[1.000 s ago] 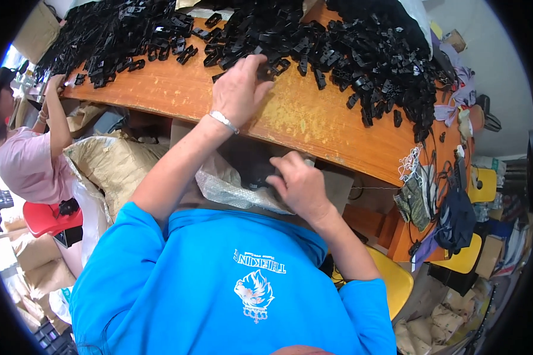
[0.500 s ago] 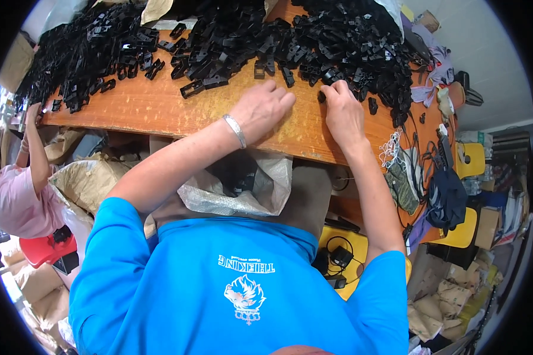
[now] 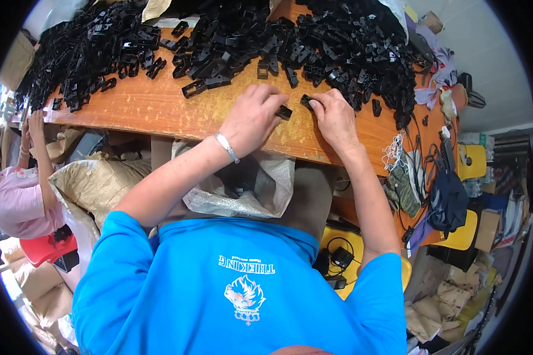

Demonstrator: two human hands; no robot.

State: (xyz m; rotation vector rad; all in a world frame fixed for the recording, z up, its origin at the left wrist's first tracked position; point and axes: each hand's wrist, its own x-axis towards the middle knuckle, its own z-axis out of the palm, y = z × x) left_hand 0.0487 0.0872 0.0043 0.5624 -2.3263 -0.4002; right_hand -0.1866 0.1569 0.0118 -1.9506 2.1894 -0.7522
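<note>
Over the front part of the wooden table (image 3: 160, 112), my left hand (image 3: 253, 117) is closed on a small black plastic part (image 3: 284, 112), whose end shows past the fingertips. To its right, my right hand (image 3: 336, 118) pinches another black plastic piece (image 3: 306, 101) between thumb and fingers. The two pieces are apart, with a short gap between them. Beyond my hands lie heaps of similar black plastic parts (image 3: 231, 44). A few loose ones, such as an open-framed part (image 3: 194, 89), sit at the heap's near edge.
An open white woven sack (image 3: 237, 207) with dark contents hangs below the table edge at my lap. A brown paper-lined sack (image 3: 100, 186) stands to the left, near a person in pink (image 3: 26, 195). Cords and a dark cloth bag (image 3: 447, 198) are at the right.
My right hand has drawn back from the heap with a black piece. My left hand has shifted slightly nearer to me, and a black part now shows at its fingertips.
</note>
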